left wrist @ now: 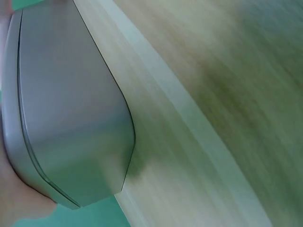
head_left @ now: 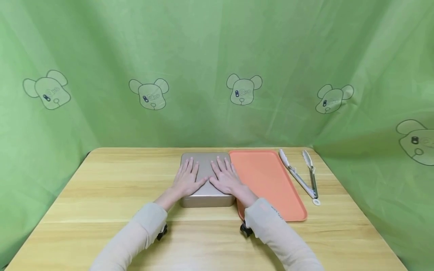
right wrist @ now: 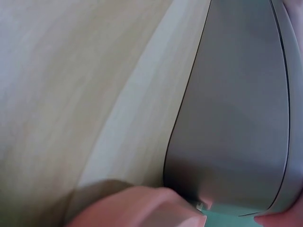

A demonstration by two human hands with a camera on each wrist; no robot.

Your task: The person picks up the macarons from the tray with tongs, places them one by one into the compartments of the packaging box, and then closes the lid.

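Note:
A metallic grey-brown box (head_left: 207, 201) with rounded corners stands on the wooden table, its lid (head_left: 205, 165) on; the lid seam runs round the side of the box (left wrist: 71, 94) in the left wrist view. My left hand (head_left: 187, 180) lies flat on the left part of the lid, fingers straight and spread. On the right part rests my right hand (head_left: 226, 178), also flat with spread fingers. The two thumbs nearly meet in the middle. Both wrist views show only slivers of the hands at the edge, beside the box (right wrist: 232, 109).
An orange-pink tray (head_left: 268, 180) lies right beside the box, partly under my right forearm. Farther right, metal tongs (head_left: 303, 180) with pale tips lie spread apart on the table (head_left: 112, 195). A green curtain (head_left: 196, 45) with bear-head drawings surrounds the table.

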